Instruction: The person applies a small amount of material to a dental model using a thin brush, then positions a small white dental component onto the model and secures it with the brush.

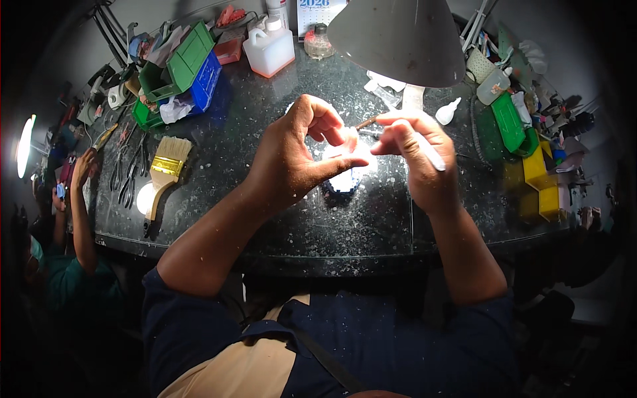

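Observation:
My left hand (292, 154) is raised over the middle of the bench, thumb and fingers closed around a small pale pinkish piece (350, 140). Glare washes out its shape. Just to the right, my right hand (422, 156) grips a slim hand tool with a white handle (431, 154). The tool's thin brownish end (366, 123) points left, close to the pinkish piece; whether they touch I cannot tell. Beneath both hands lies a brightly lit white object with a dark lower edge (342, 187), partly covered by my left hand and thumb.
A grey lamp shade (401, 43) hangs over the far side of the dusty dark bench (265, 232). At left lie a wide brush (167, 169), pliers (129, 176) and green and blue bins (206, 83). A white jug (270, 50), squeeze bottle (448, 111) and yellow bins (541, 176) stand around. Another person's hand (83, 169) shows far left.

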Demonstrator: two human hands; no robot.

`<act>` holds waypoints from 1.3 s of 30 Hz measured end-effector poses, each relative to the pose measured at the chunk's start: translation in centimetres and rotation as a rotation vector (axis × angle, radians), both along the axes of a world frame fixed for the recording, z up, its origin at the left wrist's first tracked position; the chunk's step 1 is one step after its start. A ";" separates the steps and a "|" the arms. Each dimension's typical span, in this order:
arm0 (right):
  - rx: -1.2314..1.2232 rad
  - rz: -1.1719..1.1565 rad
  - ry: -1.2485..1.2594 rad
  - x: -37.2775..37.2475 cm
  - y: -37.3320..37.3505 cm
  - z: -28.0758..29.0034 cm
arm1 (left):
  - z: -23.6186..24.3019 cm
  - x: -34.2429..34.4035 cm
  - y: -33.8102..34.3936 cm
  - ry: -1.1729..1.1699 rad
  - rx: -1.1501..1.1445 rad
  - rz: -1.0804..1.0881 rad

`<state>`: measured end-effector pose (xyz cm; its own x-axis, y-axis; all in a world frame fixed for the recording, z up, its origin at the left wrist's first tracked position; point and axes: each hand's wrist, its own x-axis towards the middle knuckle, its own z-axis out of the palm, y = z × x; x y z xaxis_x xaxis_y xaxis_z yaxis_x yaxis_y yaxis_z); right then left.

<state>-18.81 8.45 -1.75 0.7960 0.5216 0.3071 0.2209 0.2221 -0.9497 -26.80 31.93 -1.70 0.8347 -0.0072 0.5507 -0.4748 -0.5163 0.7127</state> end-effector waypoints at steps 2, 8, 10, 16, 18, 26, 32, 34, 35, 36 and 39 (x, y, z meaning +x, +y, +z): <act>-0.162 -0.008 -0.170 -0.4 0.8 0.0 | 0.0 -0.1 -0.1 -0.019 0.026 0.005; -0.303 0.037 -0.218 0.1 1.5 0.6 | 0.3 -0.4 -0.2 -0.035 0.161 0.066; -0.355 0.007 -0.256 0.5 1.2 1.5 | 0.7 -0.6 -0.3 -0.033 0.168 0.052; -0.308 -0.016 -0.263 0.6 0.9 1.1 | -1.0 0.4 0.1 0.180 -0.291 -0.184; -0.278 -0.052 -0.342 0.4 0.8 0.5 | -1.3 0.5 0.1 0.181 -0.310 -0.195; -0.113 -0.060 -0.432 0.8 -1.3 1.2 | -1.5 0.8 -0.8 0.164 -0.517 -0.198; -0.066 -0.058 -0.434 -0.5 -0.9 0.3 | -2.2 1.5 -0.1 0.125 -0.443 -0.212; -0.053 -0.015 -0.583 0.2 -1.0 0.0 | -2.3 1.4 -0.3 0.120 -0.436 -0.202; -0.055 -0.013 -0.579 0.4 -1.0 0.0 | -2.2 1.4 -0.4 0.103 -0.422 -0.191; -0.047 -0.056 -0.615 0.4 -0.9 0.1 | -2.0 1.4 -0.4 0.106 -0.425 -0.189; -0.029 -0.104 -0.623 0.0 -0.5 0.1 | -2.0 1.2 -0.3 0.099 -0.355 -0.147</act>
<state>-18.77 7.98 -1.69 0.5189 0.4663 0.7165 0.7534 0.1464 -0.6410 -25.57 31.64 -3.67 0.8879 0.0455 0.4578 -0.4458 -0.1611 0.8805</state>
